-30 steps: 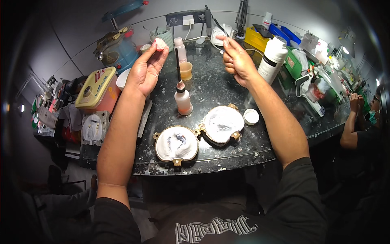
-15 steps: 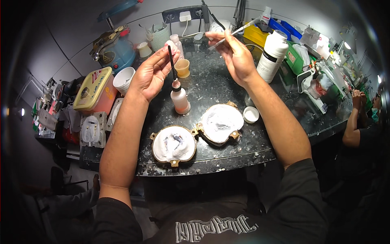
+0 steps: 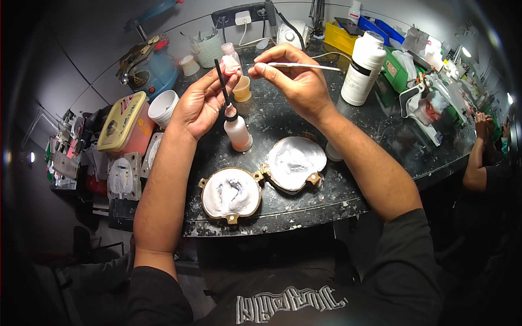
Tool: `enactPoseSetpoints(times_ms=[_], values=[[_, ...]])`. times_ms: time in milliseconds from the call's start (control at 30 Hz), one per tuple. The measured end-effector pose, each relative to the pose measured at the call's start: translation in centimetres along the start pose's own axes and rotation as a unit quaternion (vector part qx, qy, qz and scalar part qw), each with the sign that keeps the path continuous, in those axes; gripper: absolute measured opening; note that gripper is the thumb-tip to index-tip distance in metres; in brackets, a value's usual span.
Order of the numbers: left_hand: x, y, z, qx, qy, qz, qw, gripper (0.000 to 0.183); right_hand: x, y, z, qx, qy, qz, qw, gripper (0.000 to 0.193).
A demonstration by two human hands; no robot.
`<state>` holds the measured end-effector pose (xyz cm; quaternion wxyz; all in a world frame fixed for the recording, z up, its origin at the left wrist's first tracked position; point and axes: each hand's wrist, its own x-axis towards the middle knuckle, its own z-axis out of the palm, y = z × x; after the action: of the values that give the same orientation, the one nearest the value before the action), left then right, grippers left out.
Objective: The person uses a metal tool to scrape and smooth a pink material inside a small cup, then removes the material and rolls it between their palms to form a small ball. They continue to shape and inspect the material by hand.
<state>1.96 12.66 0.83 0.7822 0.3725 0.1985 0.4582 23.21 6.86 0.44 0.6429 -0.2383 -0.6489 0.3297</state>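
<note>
Raised over the bench, my left hand [image 3: 200, 103] pinches a small pink-and-white piece [image 3: 231, 64] between thumb and fingertips. My right hand [image 3: 293, 81] is closed on a slim white-handled tool [image 3: 307, 66]. Its handle points right, and its working end is too fine to make out near the held piece. A squeeze bottle with a long black nozzle [image 3: 237, 133] stands just in front of my left hand, the nozzle overlapping the fingers in view. Nearer me lie two brass flask halves filled with white plaster, the left half [image 3: 217, 182] and the right half [image 3: 302, 157].
A yellowish cup [image 3: 242, 89] stands behind the nozzle bottle. At right is a large white bottle [image 3: 361, 73], with a green box [image 3: 392, 70] behind it. A yellow-lidded tub [image 3: 122, 122] and white cups [image 3: 163, 106] crowd the left. Another person's hands [image 3: 481, 126] show at far right.
My right hand has come left and lower, towards the piece in my left hand. The tool has swung from slanting upward to nearly level. My left hand has barely moved.
</note>
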Motion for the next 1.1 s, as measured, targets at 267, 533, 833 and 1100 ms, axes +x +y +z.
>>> enactPoseSetpoints(times_ms=[267,533,833,1100], values=[[-0.06,0.09,-0.11,-0.021,-0.014,-0.008,1.0,0.034,-0.05,0.0,-0.24,-0.055,-0.02,-0.004,0.998,0.014],[-0.17,0.06,-0.07,-0.013,-0.008,-0.008,1.0,0.036,-0.08,0.35,0.11,-0.061,0.008,-0.029,0.998,0.012],[-0.25,-0.03,0.05,-0.003,-0.002,-0.004,1.0,0.036,-0.08,0.52,0.18,-0.045,0.009,-0.023,0.999,0.013],[-0.28,-0.11,0.17,0.003,-0.017,-0.005,1.0,0.036,0.01,0.44,0.01,-0.033,0.011,-0.022,0.999,0.012]])
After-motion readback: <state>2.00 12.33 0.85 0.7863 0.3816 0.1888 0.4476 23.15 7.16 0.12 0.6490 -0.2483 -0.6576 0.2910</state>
